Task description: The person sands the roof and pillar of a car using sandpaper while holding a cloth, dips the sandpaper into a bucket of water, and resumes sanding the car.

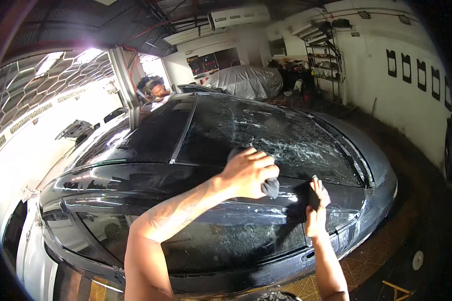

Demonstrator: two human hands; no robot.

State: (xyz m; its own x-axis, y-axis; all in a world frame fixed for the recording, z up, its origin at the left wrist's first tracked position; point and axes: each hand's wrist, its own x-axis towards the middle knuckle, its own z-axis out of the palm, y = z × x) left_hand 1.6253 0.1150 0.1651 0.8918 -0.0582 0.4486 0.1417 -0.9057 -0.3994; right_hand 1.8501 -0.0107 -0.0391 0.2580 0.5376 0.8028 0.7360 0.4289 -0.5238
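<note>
Black car (pixel 256 213) directly before the person has its long axis running left to right, bowed by the lens; which end is the front I cannot tell. Its body looks glossy, with white streaks across the large glass panel (pixel 266 128). At the panel's near edge the left hand (pixel 248 172) grips a dark bunched cloth (pixel 271 187), while the right hand (pixel 318 203) holds a dark flat piece (pixel 312 199) upright.
</note>
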